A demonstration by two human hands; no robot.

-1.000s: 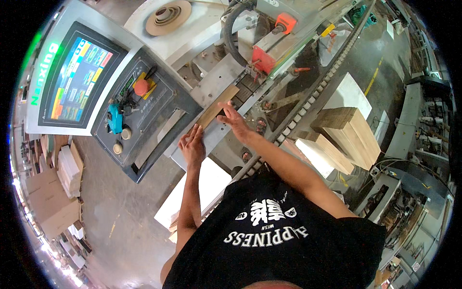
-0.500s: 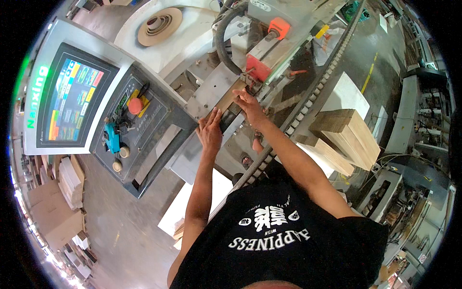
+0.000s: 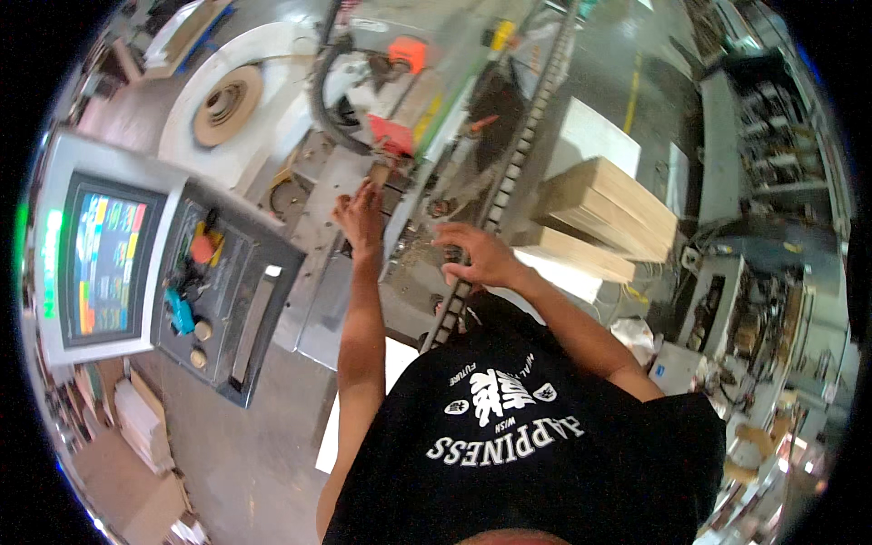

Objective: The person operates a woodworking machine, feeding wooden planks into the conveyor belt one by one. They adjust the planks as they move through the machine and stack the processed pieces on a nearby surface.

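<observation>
My left hand (image 3: 361, 218) reaches onto the machine's grey metal bed, fingers stretched forward and slightly blurred. Its fingertips lie at a short strip of wood (image 3: 380, 173), whose far end sits by the red block (image 3: 391, 134) of the machine. Whether they press on the strip I cannot tell. My right hand (image 3: 481, 257) hangs over the chain track (image 3: 498, 202), back from the bed; its fingers and thumb are curved apart with nothing between them.
A control console with a lit screen (image 3: 107, 263) stands on the left, a teal tool (image 3: 179, 312) lying on its panel. Behind it is a roll of brown edge tape (image 3: 227, 104) on a white disc. Stacked wooden boards (image 3: 609, 209) stand to the right, beyond the chain track.
My right hand has come off the wood strip and drawn back toward me. My left hand has moved forward along the bed, nearer the red block. The whole view has turned and shifted.
</observation>
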